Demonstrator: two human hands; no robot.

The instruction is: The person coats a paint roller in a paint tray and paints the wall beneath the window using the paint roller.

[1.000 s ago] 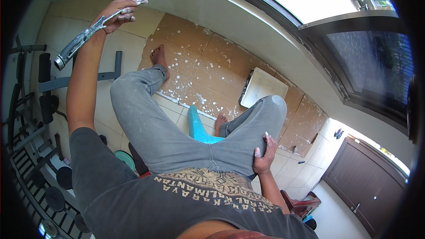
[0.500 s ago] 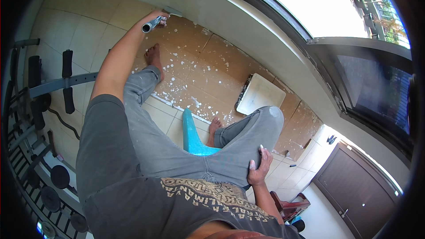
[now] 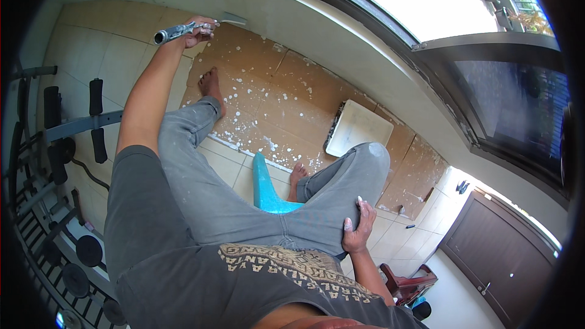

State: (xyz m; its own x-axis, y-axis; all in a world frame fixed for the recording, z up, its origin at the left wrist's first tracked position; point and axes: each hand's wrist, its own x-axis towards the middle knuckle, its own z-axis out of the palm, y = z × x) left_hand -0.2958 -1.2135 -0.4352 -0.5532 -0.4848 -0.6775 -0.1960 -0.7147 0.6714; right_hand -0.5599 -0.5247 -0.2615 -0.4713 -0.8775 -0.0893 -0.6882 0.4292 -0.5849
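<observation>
My left hand (image 3: pixel 198 31) reaches out at the upper left, closed around a paint-smeared hand tool (image 3: pixel 173 33). The tool's grey handle has a round, hollow end facing me. Its narrow pale head (image 3: pixel 234 19) sits low by the wall, touching or very near it; I cannot tell its exact kind. White paint marks my fingers. My right hand (image 3: pixel 359 226) lies on my right thigh, fingers loosely spread and holding nothing, with white paint on the fingertips. Beyond my right knee a white paint tray (image 3: pixel 359 128) with a dark, speckled side rests on the cardboard.
Paint-spotted brown cardboard (image 3: pixel 259 85) covers the floor along the wall (image 3: pixel 329 36). A turquoise stool (image 3: pixel 263 186) shows between my legs. Exercise equipment (image 3: pixel 76 123) stands at the left. An open window sash (image 3: pixel 499 103) juts in at the right, above a brown door (image 3: pixel 496 256).
My left hand has shifted left with the tool, whose handle now shows more from the side. More of the pale head is visible. The right hand stays on the thigh.
</observation>
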